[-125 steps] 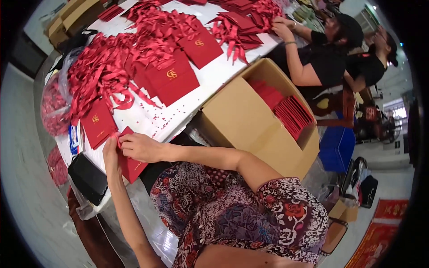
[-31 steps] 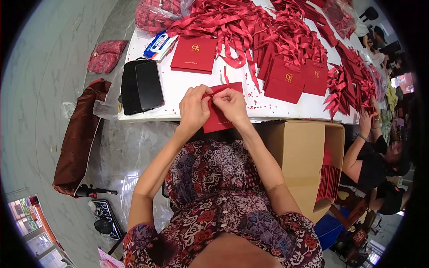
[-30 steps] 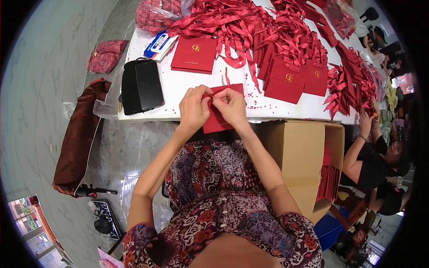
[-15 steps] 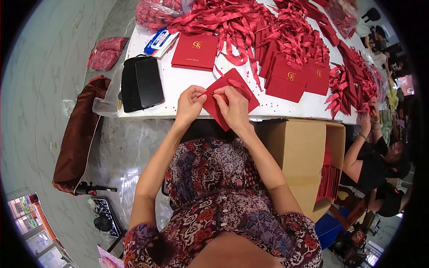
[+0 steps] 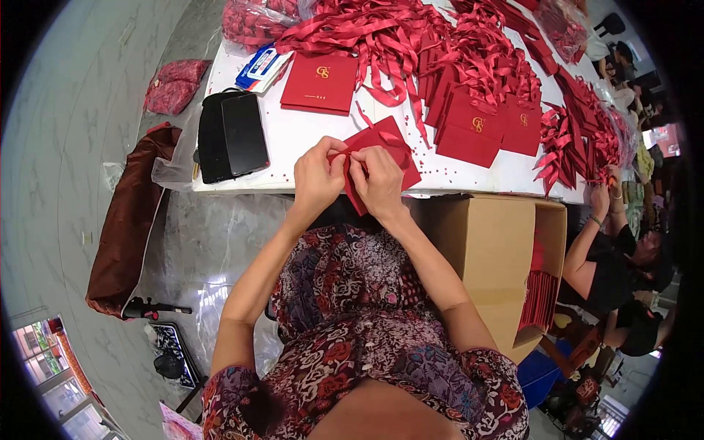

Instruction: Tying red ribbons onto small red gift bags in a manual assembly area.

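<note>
A flat red paper bag lies tilted at the table's near edge, with a red ribbon looped across it. On its left side my left hand is closed, thumb and fingers pinching the ribbon at the bag. My right hand rests over the bag, its fingertips also pinched on the ribbon, close to the left ones. Exactly how the ribbon runs between the fingertips is hidden. Beyond them lies a stack of red bags with gold print.
A black phone on a black pouch and a blue-white packet sit left. Red ribbons heap at the back, with more bags rightward. An open cardboard box stands below the table. A co-worker's hands are far right.
Both hands have drawn slightly closer together, and the left has turned inward over the bag. The bag has shifted a little and its left part now bends up between the fingers.
</note>
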A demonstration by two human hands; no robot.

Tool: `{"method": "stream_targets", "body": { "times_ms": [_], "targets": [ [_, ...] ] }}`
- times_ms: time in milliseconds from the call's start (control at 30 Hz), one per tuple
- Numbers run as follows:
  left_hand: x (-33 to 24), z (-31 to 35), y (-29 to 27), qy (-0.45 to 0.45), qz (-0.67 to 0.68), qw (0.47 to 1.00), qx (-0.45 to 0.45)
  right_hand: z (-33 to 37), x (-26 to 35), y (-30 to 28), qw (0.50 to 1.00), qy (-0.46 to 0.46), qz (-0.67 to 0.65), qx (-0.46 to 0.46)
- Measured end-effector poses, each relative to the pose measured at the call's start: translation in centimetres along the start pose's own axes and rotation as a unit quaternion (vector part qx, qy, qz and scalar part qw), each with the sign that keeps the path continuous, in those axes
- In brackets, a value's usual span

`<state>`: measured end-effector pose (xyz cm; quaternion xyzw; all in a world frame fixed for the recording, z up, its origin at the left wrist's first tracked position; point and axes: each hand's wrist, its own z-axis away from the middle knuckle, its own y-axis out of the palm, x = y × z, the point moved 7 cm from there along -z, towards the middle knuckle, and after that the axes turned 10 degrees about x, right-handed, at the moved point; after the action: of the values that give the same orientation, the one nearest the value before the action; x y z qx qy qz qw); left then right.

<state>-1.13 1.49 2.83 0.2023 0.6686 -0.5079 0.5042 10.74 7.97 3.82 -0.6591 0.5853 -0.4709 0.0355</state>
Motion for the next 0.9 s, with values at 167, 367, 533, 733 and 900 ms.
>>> {"method": "stream_targets", "body": {
  "times_ms": [167, 367, 533, 733, 900],
  "targets": [
    [-2.3, 0.5, 0.0, 0.104, -0.099, 0.988, -0.050, -0.2, -0.4, -0.4, 0.989, 0.132, -0.070, 0.005],
    [-0.6, -1.0, 0.2, 0.063, -0.101, 0.993, -0.027, -0.5, -1.3, -0.4, 0.980, 0.138, -0.093, 0.105],
    [0.4, -1.6, -0.1, 0.046, -0.111, 0.993, -0.014, -2.0, -1.4, -2.3, 0.985, 0.088, -0.087, 0.124],
    [-1.7, -1.1, 0.0, 0.160, -0.145, 0.976, -0.011, -3.9, -3.2, -1.9, 0.979, 0.055, 0.037, 0.195],
    [-2.5, -0.6, -0.5, 0.256, -0.150, 0.955, -0.021, -3.6, -5.1, 0.0, 0.920, 0.153, -0.174, 0.316]
  ]
}}
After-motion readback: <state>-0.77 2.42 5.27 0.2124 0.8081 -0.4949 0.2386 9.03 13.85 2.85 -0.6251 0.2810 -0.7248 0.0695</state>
